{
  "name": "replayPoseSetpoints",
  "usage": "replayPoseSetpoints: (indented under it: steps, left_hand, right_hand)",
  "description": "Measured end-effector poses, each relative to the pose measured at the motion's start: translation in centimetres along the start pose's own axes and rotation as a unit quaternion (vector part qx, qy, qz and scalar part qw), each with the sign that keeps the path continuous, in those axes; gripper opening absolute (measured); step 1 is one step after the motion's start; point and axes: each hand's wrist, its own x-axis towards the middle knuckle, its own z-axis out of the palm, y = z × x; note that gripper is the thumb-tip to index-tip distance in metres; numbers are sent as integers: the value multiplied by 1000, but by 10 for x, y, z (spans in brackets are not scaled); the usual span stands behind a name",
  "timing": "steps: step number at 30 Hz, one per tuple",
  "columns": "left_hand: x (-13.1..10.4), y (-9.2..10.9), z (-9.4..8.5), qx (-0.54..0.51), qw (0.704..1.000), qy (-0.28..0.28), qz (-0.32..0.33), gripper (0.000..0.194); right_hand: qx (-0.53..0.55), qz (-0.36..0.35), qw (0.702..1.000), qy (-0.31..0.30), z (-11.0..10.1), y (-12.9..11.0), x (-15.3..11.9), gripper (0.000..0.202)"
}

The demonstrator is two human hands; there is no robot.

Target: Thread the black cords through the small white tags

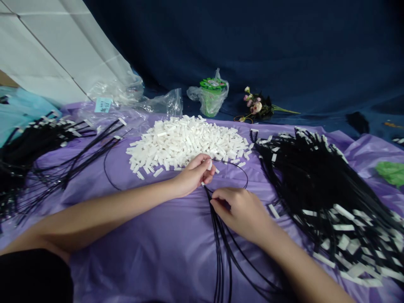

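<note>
My left hand (196,173) is closed, pinching a small white plastic piece (209,165) between thumb and fingers. Just below its fingers is the white-tipped end of a bundle of black cables (217,244), which hangs down toward me across the purple cloth. My right hand (241,210) is closed beside the top of this bundle, thumb and forefinger pinched on a thin black cable. A thin loop of black cable (243,170) curves from the left fingertips round to behind the right hand. The exact grip of the right fingertips is partly hidden.
Beyond my hands lies a heap of white plastic pieces (186,141). Black cables with white ends are piled at right (315,181) and left (28,147). Clear plastic bags (126,101), a bagged green cup (212,97) and artificial flowers (256,106) stand behind, on or near the purple cloth (132,244).
</note>
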Motion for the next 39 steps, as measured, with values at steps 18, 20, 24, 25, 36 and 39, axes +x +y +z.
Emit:
replayPoseSetpoints:
  steps: [18, 20, 24, 25, 36, 39]
  left_hand:
    - [2, -8, -5, 41, 998, -19, 49, 16]
    - [2, -9, -4, 32, 998, -19, 55, 18]
    - [4, -10, -4, 27, 997, -24, 64, 18]
    - [4, -10, -5, 28, 997, -27, 68, 17]
    - [2, -7, -4, 23, 998, -34, 49, 15]
    - [2, -6, -3, 9, 999, -17, 40, 14]
  right_hand:
    - [627, 141, 765, -53, -3, 10, 11, 20]
    - [696, 123, 707, -33, -10, 11, 11, 22]
    - [733, 95, 667, 94, -19, 15, 13, 23]
    - [728, 94, 666, 132, -21, 16, 14, 24]
    - [669, 48, 629, 393, -38, 29, 15, 15]
    - [701, 44, 624, 342, -42, 28, 11, 14]
